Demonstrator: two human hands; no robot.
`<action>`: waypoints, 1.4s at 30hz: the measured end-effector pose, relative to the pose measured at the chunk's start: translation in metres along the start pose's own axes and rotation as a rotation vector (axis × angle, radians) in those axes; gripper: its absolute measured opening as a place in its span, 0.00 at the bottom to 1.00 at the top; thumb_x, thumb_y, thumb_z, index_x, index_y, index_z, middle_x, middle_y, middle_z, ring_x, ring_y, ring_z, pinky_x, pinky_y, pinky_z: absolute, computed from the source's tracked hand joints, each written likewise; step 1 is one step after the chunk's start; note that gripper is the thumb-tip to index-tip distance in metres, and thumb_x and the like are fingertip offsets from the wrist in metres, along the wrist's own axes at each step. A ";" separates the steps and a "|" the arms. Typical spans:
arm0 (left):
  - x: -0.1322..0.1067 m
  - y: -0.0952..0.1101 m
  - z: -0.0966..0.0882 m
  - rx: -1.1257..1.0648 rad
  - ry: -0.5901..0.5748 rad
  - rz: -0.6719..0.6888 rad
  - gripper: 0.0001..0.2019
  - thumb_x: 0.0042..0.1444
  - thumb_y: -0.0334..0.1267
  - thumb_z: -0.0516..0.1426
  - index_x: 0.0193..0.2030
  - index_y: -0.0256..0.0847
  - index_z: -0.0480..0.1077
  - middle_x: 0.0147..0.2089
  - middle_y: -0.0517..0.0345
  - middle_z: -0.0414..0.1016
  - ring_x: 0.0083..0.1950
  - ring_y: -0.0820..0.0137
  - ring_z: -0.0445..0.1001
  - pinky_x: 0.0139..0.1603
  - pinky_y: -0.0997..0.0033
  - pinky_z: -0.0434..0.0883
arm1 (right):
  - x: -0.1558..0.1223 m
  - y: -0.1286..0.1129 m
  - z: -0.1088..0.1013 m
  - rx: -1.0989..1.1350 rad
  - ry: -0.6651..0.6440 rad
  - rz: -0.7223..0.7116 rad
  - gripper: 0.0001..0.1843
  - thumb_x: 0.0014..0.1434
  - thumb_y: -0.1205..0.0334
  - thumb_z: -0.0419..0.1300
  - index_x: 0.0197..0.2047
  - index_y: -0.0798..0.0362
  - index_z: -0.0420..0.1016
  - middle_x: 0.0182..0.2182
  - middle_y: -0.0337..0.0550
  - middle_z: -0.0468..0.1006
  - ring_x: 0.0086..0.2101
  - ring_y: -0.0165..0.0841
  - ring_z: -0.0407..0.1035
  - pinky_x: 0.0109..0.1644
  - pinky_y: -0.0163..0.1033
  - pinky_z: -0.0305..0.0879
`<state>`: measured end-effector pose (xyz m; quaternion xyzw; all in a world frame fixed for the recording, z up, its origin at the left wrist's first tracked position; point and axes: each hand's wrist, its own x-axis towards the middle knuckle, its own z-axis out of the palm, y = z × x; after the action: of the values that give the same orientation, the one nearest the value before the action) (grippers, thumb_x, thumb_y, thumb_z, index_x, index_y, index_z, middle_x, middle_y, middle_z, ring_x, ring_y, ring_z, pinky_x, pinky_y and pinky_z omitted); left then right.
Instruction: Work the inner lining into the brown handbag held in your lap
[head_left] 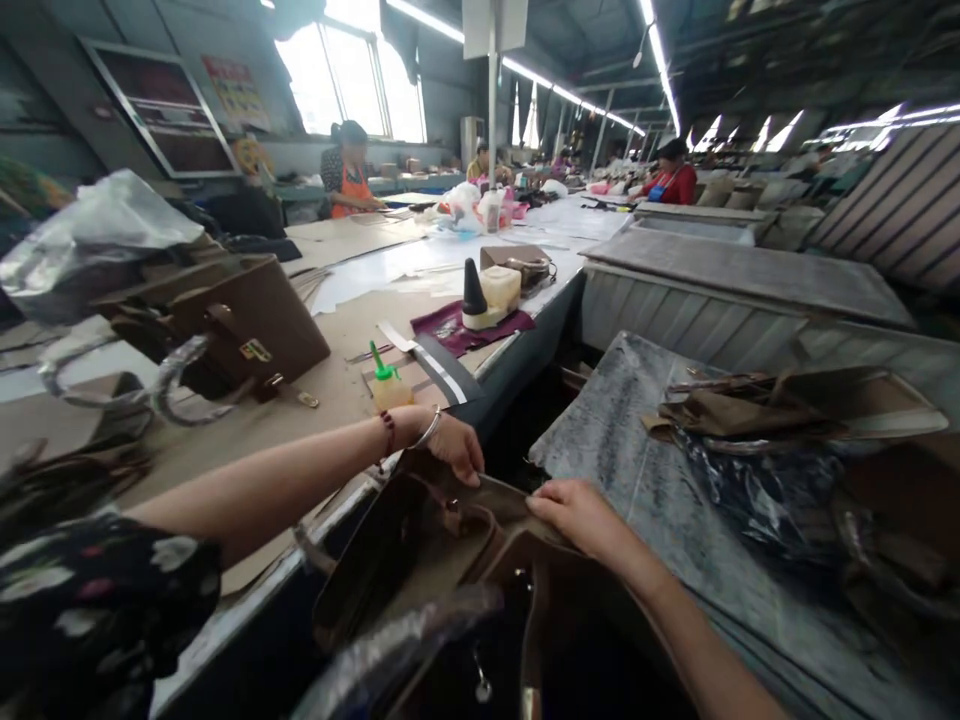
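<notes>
- An open brown leather-look handbag (379,555) is between both hands, at the near edge of the table, in the space between that edge and the grey board to the right.
- The left hand (450,448), wearing a silver bangle and dark red beads at the wrist, has its fingers bent down and closed narrowly on the bag's far rim.
- The right hand (574,508) grips the same rim a little to the right, thumb over the edge, fingers nearly together; the undersides of both grips are hidden.
- A curved handle wrapped in clear plastic (405,640) rises in front of the bag's opening.
- On the brown-topped table (356,320), near its edge just beyond the left hand, stands a squeeze bottle with yellowish contents and a green nozzle (392,388).
- Beyond it, by the same edge, a purple cloth (435,325) lies under a cream plastic container (501,288) and a black cone (472,292).
- Toward the table's left side stands a brown handbag with a gold-coloured clasp (262,305).
- On the grey board (592,425), toward its right side, lie brown bag pieces (750,405) and dark shiny plastic (765,490).
- Farther off, a person in an orange apron (352,190) is at the table's far left edge.
</notes>
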<state>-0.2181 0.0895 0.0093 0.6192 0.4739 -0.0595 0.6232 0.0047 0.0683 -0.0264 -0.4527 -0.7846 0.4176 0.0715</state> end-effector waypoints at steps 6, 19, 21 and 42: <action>0.013 -0.040 -0.012 -0.218 -0.120 -0.085 0.15 0.39 0.44 0.62 0.32 0.37 0.74 0.24 0.58 0.74 0.23 0.72 0.69 0.27 0.73 0.69 | 0.015 -0.001 0.016 0.017 0.210 -0.003 0.10 0.51 0.62 0.53 0.38 0.54 0.65 0.18 0.33 0.66 0.22 0.28 0.62 0.25 0.31 0.52; 0.006 -0.026 -0.012 -0.272 -0.166 -0.026 0.12 0.38 0.43 0.63 0.25 0.36 0.74 0.20 0.61 0.72 0.23 0.74 0.67 0.26 0.77 0.66 | -0.009 -0.032 0.020 -0.002 -0.005 -0.119 0.06 0.55 0.63 0.51 0.27 0.52 0.64 0.18 0.32 0.64 0.20 0.25 0.58 0.25 0.30 0.49; 0.005 -0.025 -0.010 -0.242 -0.170 -0.013 0.11 0.39 0.42 0.63 0.26 0.36 0.74 0.20 0.62 0.72 0.23 0.74 0.67 0.27 0.77 0.66 | -0.016 -0.038 0.020 -0.014 -0.028 -0.169 0.06 0.55 0.64 0.51 0.27 0.52 0.63 0.18 0.32 0.64 0.20 0.25 0.57 0.25 0.30 0.49; -0.003 -0.025 0.001 -0.297 -0.181 -0.096 0.13 0.43 0.45 0.61 0.29 0.36 0.73 0.20 0.61 0.70 0.18 0.76 0.65 0.18 0.81 0.64 | 0.000 -0.016 0.014 -0.145 0.082 0.101 0.09 0.55 0.61 0.51 0.25 0.52 0.65 0.20 0.37 0.70 0.23 0.29 0.64 0.26 0.32 0.50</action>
<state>-0.2355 0.0813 -0.0075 0.4889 0.4485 -0.0742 0.7445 -0.0122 0.0560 -0.0235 -0.5125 -0.7852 0.3440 0.0495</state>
